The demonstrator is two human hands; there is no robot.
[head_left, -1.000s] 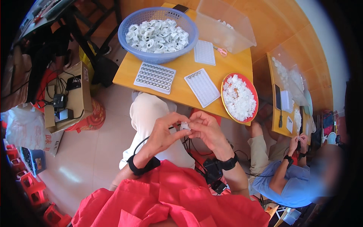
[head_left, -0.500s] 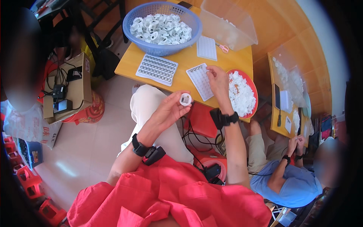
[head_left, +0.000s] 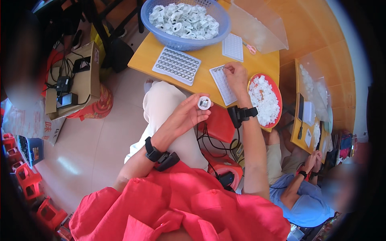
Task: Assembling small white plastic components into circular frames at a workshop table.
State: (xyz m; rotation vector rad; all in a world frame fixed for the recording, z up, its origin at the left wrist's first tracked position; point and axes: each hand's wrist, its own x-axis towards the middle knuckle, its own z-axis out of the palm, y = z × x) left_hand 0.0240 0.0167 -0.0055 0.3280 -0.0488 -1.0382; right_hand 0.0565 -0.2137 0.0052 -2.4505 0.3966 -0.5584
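My left hand (head_left: 188, 116) holds a small round white plastic casing (head_left: 204, 103) between thumb and fingers, its hollow side with metal parts facing up. Over on the table, my right hand (head_left: 238, 78) has its fingertips pinched together at the upper rows of a white tray (head_left: 225, 89). A few silvery button cells sit in that tray's top row. Whatever the right fingertips hold, if anything, is too small and hidden to make out. Left of it lies a second white tray (head_left: 177, 65) filled with rows of button cells.
A blue basket (head_left: 183, 45) of white plastic parts stands at the table's back. A red plate (head_left: 278, 94) of small white pieces is at the right, with pink scissors (head_left: 251, 49) and a clear bin (head_left: 265, 30) behind. Another person (head_left: 299, 197) works at the right.
The whole view has shifted, so the table sits further right. My right fingertips have moved slightly left over the tray. The casing stays in my left hand, turned a little.
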